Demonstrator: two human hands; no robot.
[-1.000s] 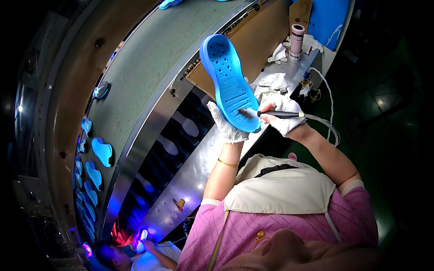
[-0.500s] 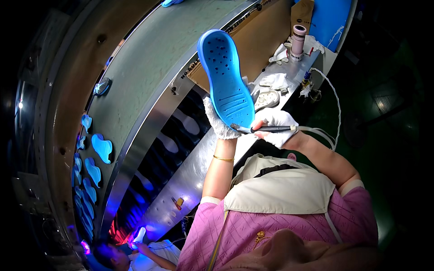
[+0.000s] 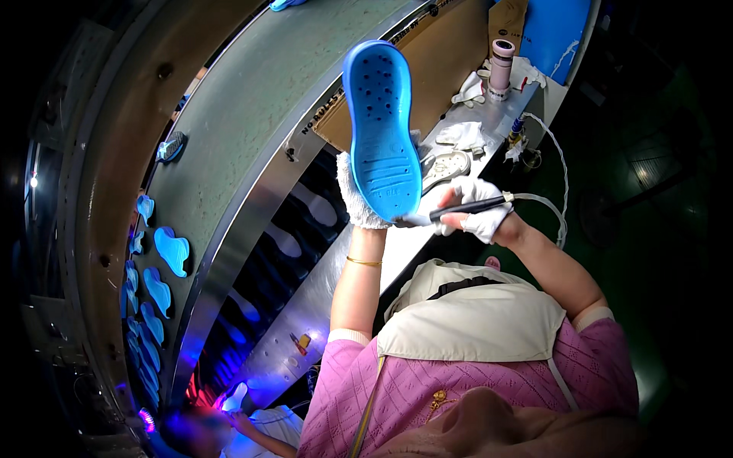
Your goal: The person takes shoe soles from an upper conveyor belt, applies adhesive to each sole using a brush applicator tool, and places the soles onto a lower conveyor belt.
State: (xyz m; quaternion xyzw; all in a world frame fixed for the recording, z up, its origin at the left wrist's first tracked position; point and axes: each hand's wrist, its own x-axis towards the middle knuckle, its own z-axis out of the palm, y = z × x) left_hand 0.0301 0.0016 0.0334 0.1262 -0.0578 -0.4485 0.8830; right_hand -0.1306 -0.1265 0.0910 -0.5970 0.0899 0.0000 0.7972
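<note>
A bright blue shoe sole (image 3: 385, 145) stands toe up in front of me, with small holes at the toe end and ridges toward the heel. My left hand (image 3: 353, 197), in a white knitted glove, is closed around its heel end from behind; most of the fingers are hidden. In my right hand (image 3: 482, 211), whose white glove leaves some fingertips bare, is a black-handled brush (image 3: 469, 207) fed by a pale tube (image 3: 544, 200). The brush's tip is at the bottom edge of the heel.
Blue soles (image 3: 172, 250) lie on a green conveyor belt (image 3: 252, 114) to the left. A white shoe (image 3: 447, 166), crumpled gloves (image 3: 462, 137) and a pink bottle (image 3: 501, 69) stand on the metal ledge. Behind is a cardboard sheet (image 3: 439, 65). A co-worker (image 3: 267, 427) sits lower left.
The sole has shifted slightly up and right and stands straighter. The brush has moved from the inner heel surface to the heel's lower edge, its handle now more tilted.
</note>
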